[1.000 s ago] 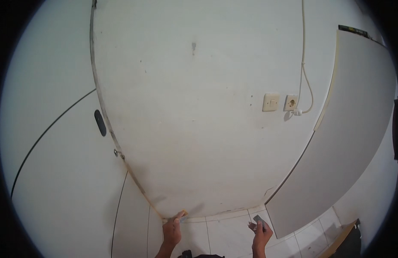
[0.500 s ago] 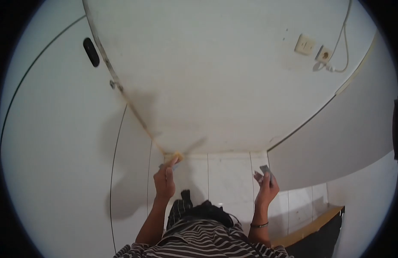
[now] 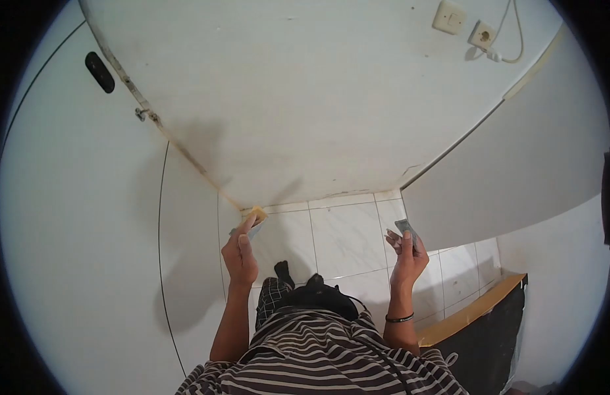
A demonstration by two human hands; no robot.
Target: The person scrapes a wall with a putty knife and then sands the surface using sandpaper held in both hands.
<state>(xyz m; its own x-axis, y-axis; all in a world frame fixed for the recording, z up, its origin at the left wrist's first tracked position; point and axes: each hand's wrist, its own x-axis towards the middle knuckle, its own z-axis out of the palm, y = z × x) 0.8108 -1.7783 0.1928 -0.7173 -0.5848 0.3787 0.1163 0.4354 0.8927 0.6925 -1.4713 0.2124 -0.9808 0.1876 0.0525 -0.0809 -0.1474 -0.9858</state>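
Head tipped lower than a second ago, the person (image 3: 311, 352) grips a yellowish piece (image 3: 258, 212) in the left hand (image 3: 240, 259), a flat grey piece (image 3: 403, 227) in the right hand (image 3: 409, 264).

This looks like a room in a home: a smudged white painted wall (image 3: 305, 99), white marbled floor tiles (image 3: 344, 237), a square cream plastic light switch (image 3: 449, 18) beside a square cream plastic socket (image 3: 482, 35), a looped white cable (image 3: 521, 39), and a white door-like panel (image 3: 87, 197) bearing an oblong black fitting (image 3: 99, 72).

Light switch (image 3: 449, 17) beside wall socket (image 3: 482, 35)
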